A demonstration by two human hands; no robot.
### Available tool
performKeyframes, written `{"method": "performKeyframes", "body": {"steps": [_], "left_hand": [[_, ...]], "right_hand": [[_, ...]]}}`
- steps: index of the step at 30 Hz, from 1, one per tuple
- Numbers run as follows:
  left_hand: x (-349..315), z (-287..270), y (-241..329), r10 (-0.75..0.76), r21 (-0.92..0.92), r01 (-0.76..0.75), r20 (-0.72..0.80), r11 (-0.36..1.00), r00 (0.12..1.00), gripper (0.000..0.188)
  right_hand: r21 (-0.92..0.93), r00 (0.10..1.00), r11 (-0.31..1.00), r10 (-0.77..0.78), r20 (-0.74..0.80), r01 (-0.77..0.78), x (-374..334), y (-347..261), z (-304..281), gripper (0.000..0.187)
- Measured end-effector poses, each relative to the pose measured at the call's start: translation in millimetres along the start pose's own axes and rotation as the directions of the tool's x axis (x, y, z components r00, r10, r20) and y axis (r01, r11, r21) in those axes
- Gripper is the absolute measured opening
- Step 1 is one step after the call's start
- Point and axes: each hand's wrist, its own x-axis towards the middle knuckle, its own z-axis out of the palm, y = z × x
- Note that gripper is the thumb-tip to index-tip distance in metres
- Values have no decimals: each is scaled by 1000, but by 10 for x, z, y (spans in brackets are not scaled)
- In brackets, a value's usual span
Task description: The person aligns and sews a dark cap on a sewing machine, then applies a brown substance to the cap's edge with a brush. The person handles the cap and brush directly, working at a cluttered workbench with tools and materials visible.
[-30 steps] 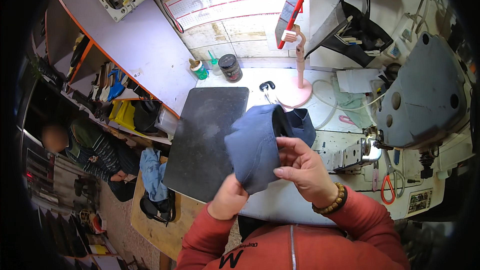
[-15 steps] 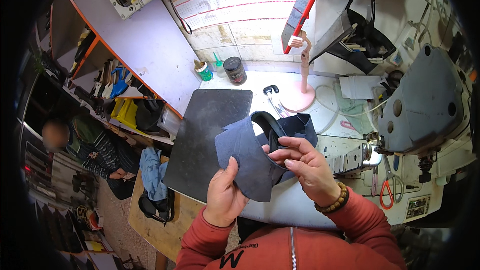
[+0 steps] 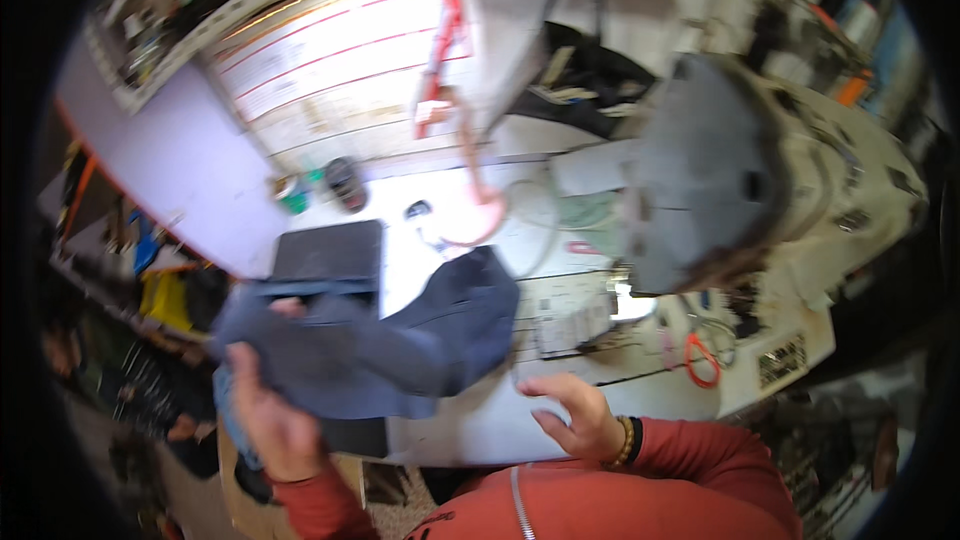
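Observation:
A dark navy sewn piece (image 3: 350,360), shaped somewhat like a boot upper, stretches above the left part of the white table. My left hand (image 3: 275,425) grips its left end, the thumb in front and the other fingers mostly behind it. Apart from the piece, my right hand (image 3: 575,418) is over the table's front edge, its thumb and forefinger spread with nothing between them. Motion blurs the piece and my left hand.
A grey sewing machine (image 3: 700,180) fills the right side, with red-handled scissors (image 3: 703,360) before it. A pink phone stand (image 3: 470,220), a dark jar (image 3: 345,183) and a black mat (image 3: 330,252) are farther back. Another person (image 3: 150,380) is at the left.
My right hand has let go of the navy piece and moved away from it. My left hand has carried the piece leftward and turned it. The whole view has swung to the right.

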Motion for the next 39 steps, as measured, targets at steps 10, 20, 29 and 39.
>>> {"method": "performKeyframes", "body": {"steps": [10,20,29,39], "left_hand": [[1252,-1443,68,250,863,-48,-92,502,964,41],[727,-1185,-883,213,958,-239,269,-158,939,32],[300,-986,-853,377,965,-214,257,-152,890,31],[-917,503,-642,237,555,-766,832,-323,502,33]], "right_hand": [[-133,94,361,-123,-988,-923,-3263,911,-2154,55],[787,-27,616,788,-615,44,-3870,1907,-3699,54],[771,-431,558,641,-636,-307,-3431,1646,-3567,66],[794,-16,608,794,-608,13,-3859,1882,-3732,58]]}}
